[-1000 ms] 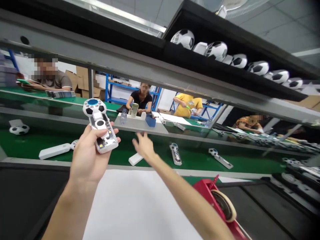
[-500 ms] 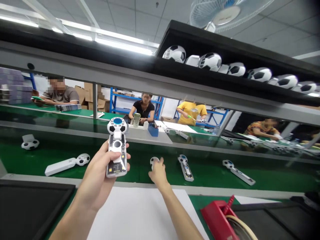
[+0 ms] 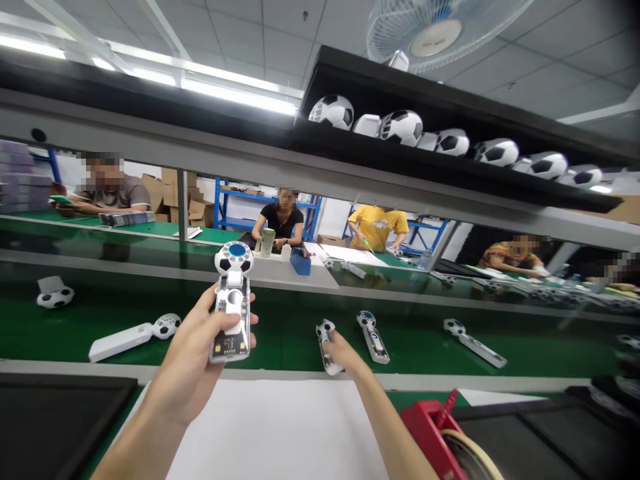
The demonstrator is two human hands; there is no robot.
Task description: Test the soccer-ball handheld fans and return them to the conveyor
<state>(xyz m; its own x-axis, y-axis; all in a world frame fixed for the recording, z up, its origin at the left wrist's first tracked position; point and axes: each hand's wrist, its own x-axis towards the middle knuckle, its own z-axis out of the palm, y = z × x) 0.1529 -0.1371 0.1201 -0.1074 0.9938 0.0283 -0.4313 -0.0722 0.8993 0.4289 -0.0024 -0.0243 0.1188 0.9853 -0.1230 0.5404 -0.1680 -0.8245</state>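
In my left hand (image 3: 200,333) is a handheld fan (image 3: 232,279) with a soccer-ball head, held upright, its clear handle showing a circuit board and my thumb on the white part. My right hand (image 3: 343,352) reaches to the green belt, fingers closed around the handle of a second soccer-ball fan (image 3: 325,328) lying there; part of that handle is hidden. Just right of it lies another such fan (image 3: 373,337), clear-handled too, with a further white one (image 3: 474,343) beyond. On the left rests a white-handled fan (image 3: 133,339).
A folded soccer-ball fan (image 3: 55,293) sits at far left on the belt. White paper (image 3: 270,427) covers the bench before me, with a red tape dispenser (image 3: 430,433) to its right and a black tray (image 3: 60,420) left. Overhead runs a shelf (image 3: 330,143) with several ball units. Co-workers sit opposite.
My right hand has shifted slightly right and closer, and the fan under it now shows its handle, angled toward me. My left hand still holds its fan, nearly unmoved.
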